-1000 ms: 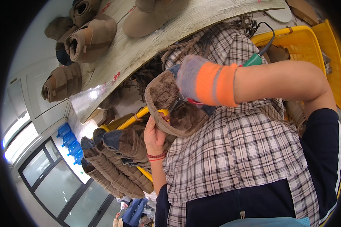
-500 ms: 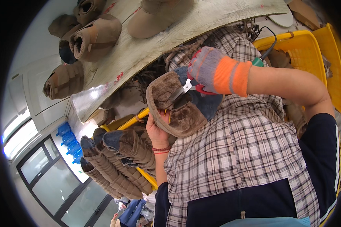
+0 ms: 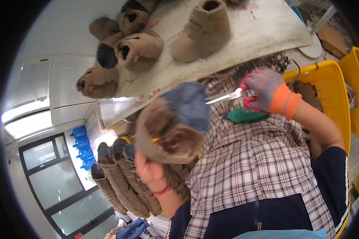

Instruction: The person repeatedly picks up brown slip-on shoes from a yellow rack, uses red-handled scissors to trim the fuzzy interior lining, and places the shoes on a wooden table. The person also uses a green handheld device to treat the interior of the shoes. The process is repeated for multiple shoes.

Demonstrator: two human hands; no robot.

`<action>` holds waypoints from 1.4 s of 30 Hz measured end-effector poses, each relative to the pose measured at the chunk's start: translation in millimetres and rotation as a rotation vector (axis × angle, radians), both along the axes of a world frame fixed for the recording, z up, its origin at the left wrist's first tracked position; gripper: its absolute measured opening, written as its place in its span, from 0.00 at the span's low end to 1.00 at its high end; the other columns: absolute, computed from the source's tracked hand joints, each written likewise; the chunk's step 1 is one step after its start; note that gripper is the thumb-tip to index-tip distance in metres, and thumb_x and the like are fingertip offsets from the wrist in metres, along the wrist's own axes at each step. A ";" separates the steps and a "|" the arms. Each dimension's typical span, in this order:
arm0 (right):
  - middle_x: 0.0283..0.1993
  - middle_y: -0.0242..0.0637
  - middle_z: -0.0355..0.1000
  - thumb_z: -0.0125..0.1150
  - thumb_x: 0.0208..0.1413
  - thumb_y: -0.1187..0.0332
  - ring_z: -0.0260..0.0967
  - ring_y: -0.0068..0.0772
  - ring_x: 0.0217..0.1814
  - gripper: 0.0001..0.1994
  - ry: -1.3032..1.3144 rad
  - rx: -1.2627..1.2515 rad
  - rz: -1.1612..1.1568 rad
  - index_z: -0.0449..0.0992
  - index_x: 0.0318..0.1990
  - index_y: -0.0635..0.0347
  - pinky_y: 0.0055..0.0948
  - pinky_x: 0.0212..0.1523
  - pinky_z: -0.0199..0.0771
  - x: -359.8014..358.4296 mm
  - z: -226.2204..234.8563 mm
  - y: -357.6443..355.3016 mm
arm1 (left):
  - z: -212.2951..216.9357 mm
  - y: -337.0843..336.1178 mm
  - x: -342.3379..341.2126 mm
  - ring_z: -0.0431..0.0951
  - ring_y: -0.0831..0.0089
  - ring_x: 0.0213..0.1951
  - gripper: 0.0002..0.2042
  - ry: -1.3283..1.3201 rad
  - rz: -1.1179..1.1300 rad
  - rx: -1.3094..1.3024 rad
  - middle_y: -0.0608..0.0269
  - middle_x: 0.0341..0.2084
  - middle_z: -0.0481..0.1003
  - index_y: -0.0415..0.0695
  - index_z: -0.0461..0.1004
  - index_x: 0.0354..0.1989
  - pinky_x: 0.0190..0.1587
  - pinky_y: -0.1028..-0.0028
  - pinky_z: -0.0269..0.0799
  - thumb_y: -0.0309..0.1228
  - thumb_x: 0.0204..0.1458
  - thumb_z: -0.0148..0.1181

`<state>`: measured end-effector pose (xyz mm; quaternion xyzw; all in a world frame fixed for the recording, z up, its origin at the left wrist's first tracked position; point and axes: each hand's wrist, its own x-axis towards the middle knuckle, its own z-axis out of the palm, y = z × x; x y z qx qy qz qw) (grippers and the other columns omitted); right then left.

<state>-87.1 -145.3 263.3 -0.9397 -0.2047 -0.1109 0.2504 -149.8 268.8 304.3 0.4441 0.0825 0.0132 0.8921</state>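
My bare left hand [image 3: 150, 169] grips the lower edge of a fur-lined brown boot upper [image 3: 173, 131], which has a blue panel and is blurred by motion. My right hand [image 3: 269, 91], in a grey and orange knit glove, holds red-handled scissors [image 3: 234, 95] by their loops. The blades point left toward the blue panel without touching it, and look nearly closed. Below the scissors, a green-handled tool [image 3: 246, 116] lies on my checked apron [image 3: 243, 159]. What the dark cord behind my right hand joins is hidden.
Ahead is a worn pale table [image 3: 259, 32] bearing several brown boots [image 3: 203, 32]. Stacked boot uppers [image 3: 123, 179] stand at my left in a yellow container. On the right are yellow baskets [image 3: 335, 99] with brown pieces inside. Blue water jugs [image 3: 81, 147] stand by the far-left windows.
The scissors have come out of the boot upper and moved right with my right hand. My left hand has swung the upper left and turned it. The green tool now shows on the apron.
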 end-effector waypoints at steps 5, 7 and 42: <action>0.34 0.37 0.75 0.69 0.39 0.64 0.73 0.43 0.38 0.14 -0.069 0.031 -0.302 0.75 0.35 0.56 0.36 0.40 0.73 15.7 1.1 -38.1 | 100.1 7.4 22.4 0.71 0.56 0.54 0.20 -0.642 0.288 0.772 0.45 0.52 0.70 0.29 0.61 0.59 0.60 0.59 0.62 0.27 0.60 0.48; 0.37 0.38 0.76 0.68 0.43 0.61 0.74 0.42 0.39 0.15 -0.082 0.019 -0.314 0.76 0.39 0.56 0.35 0.40 0.74 41.3 -11.2 -38.0 | 115.4 7.6 36.6 0.71 0.61 0.52 0.18 -0.597 0.364 1.078 0.48 0.51 0.71 0.30 0.63 0.57 0.58 0.63 0.65 0.22 0.59 0.48; 0.34 0.41 0.77 0.66 0.45 0.56 0.74 0.43 0.37 0.16 -0.248 0.000 -0.822 0.78 0.37 0.55 0.38 0.41 0.74 83.9 -29.7 -90.7 | 70.6 -289.8 292.9 0.73 0.51 0.52 0.27 -0.152 -0.311 1.994 0.42 0.47 0.73 0.39 0.70 0.52 0.51 0.57 0.69 0.44 0.48 0.61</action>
